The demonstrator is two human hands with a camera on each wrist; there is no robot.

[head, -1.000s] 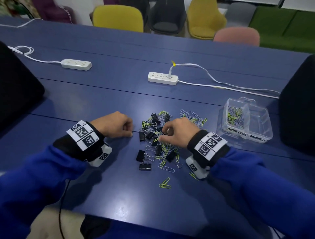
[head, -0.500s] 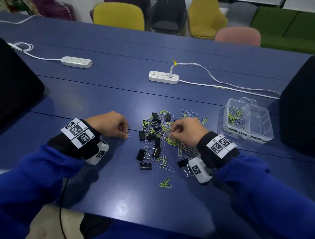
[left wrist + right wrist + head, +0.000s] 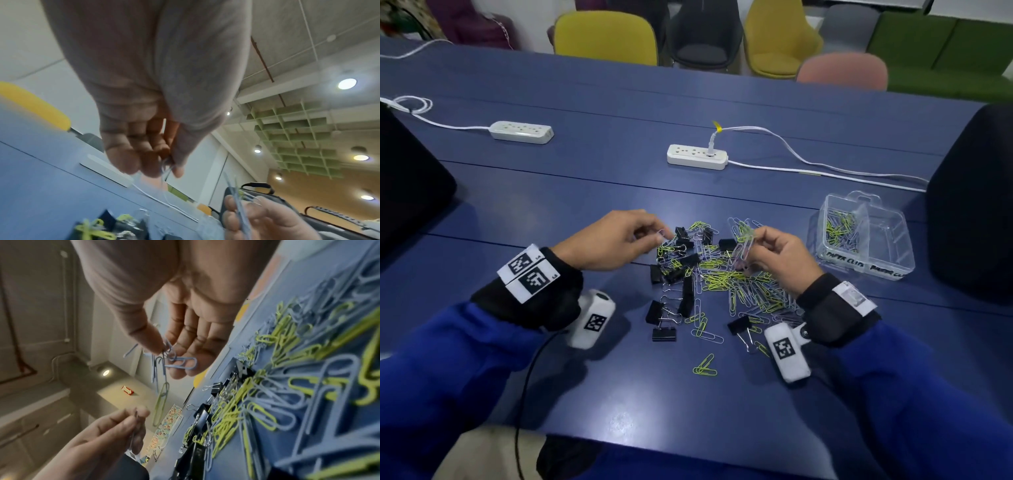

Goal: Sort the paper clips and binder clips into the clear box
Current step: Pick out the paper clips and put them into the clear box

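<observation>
A pile of green and pale blue paper clips [image 3: 726, 274] mixed with black binder clips [image 3: 687, 291] lies on the blue table [image 3: 619, 394]. My right hand [image 3: 748, 240] is raised over the pile and pinches a dangling cluster of linked paper clips [image 3: 164, 363]. My left hand [image 3: 661, 235] hovers at the pile's left edge and pinches one pale paper clip [image 3: 167, 167]. The clear box [image 3: 873, 202] stands right of the pile. Its left compartment holds paper clips [image 3: 840, 229]; I see nothing in the right compartment.
Two white power strips [image 3: 697, 156] [image 3: 522, 132] with cables lie farther back. Black rounded objects stand at the left edge [image 3: 410, 192] and right of the box [image 3: 976, 212]. Chairs line the far side. A green clip pair [image 3: 704, 366] lies near me.
Both hands have risen off the table. The right hand lifted a cluster of paper clips out of the pile. The left hand moved right toward the pile with a clip pinched.
</observation>
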